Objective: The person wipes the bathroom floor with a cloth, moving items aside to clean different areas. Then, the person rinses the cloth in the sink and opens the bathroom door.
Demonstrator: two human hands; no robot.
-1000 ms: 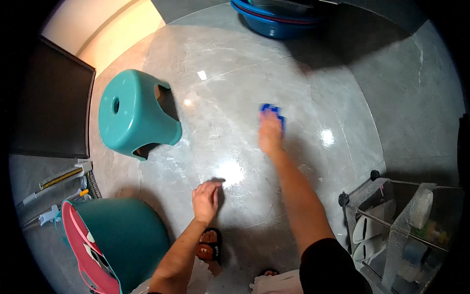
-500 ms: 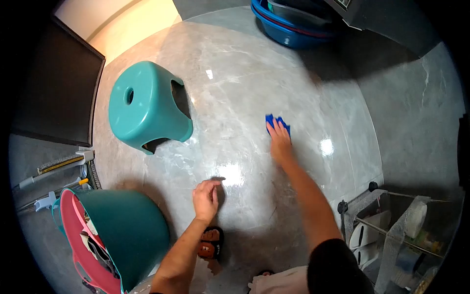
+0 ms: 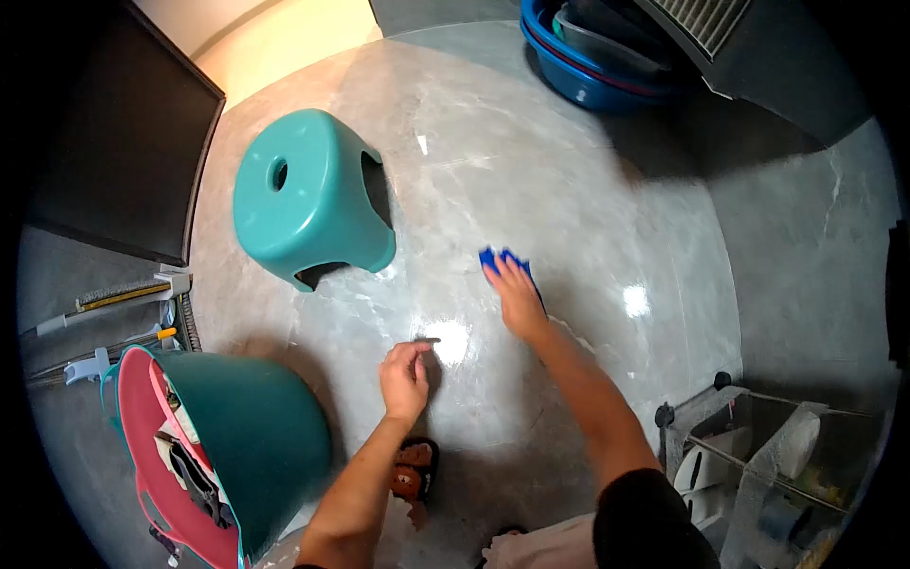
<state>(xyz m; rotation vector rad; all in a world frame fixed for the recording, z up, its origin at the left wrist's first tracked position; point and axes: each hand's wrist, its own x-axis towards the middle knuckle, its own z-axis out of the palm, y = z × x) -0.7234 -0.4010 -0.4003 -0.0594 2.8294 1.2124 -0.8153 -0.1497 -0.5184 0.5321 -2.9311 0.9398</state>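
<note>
Holding blue cloth, dark items inside teal tub

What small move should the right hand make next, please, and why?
I would perhaps slide the blue cloth a little toward the stool, keeping it low. The cloth is under the fingers of the right hand, seemingly against the shiny floor, and bare floor lies between it and the stool.

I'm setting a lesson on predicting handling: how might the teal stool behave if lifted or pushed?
The teal stool is probably stiff; its smooth sides look like moulded plastic. Its side openings suggest a hollow, likely light body. A low push might slide it on the shiny floor.
</note>
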